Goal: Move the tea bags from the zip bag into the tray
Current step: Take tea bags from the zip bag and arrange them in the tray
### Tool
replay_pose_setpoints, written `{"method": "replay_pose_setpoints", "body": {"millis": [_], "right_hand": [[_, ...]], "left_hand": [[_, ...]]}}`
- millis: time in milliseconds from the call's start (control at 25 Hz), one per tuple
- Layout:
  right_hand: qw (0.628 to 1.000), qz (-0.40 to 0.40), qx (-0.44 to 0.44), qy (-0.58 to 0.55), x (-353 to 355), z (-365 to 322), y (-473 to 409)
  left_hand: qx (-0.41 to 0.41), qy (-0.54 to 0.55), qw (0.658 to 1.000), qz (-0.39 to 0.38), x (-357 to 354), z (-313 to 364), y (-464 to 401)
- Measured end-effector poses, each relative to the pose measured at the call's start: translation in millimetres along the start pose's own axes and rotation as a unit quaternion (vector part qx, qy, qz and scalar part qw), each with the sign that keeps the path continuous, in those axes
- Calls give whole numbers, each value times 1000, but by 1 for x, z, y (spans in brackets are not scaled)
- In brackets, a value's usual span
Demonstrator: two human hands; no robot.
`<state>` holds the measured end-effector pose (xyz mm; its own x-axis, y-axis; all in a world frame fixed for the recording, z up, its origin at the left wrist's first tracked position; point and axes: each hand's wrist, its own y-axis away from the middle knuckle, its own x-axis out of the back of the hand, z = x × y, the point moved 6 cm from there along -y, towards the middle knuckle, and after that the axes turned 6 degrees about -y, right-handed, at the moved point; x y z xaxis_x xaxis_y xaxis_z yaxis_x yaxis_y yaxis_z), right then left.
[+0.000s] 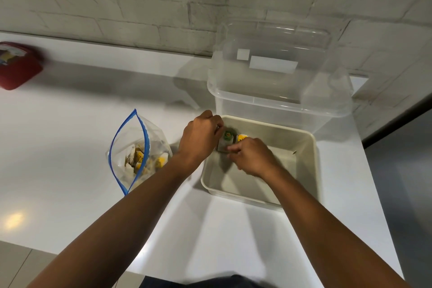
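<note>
White counter under a brick wall: a tea bag sits at the tray's far-left corner, the left hand and right hand pinching it. Judging so, placement is underway; next, release and reach left into the open zip bag.

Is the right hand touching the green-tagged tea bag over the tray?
Touching. In the head view, the right hand's fingers pinch the lower edge of the green-tagged tea bag, with no gap visible, above the tray.
</note>
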<state>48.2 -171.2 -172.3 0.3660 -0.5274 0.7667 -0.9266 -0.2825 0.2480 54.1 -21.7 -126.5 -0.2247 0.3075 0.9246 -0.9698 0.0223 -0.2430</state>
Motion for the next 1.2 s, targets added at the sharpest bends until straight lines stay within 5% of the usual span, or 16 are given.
{"method": "replay_pose_setpoints", "body": {"millis": [160,320,520,1200], "right_hand": [[991,-5,14,135,-22,5,-3],[988,20,23,148,-21,5,-4],[993,32,26,107,-10,5,-3],[974,119,-184,-51,12,44,-14]], "left_hand": [[0,-6,1000,-2,1,-1,1],[3,-4,1000,0,0,-1,1],[9,1,1000,-2,0,-2,0],[30,71,997,15,2,-10,2]]}}
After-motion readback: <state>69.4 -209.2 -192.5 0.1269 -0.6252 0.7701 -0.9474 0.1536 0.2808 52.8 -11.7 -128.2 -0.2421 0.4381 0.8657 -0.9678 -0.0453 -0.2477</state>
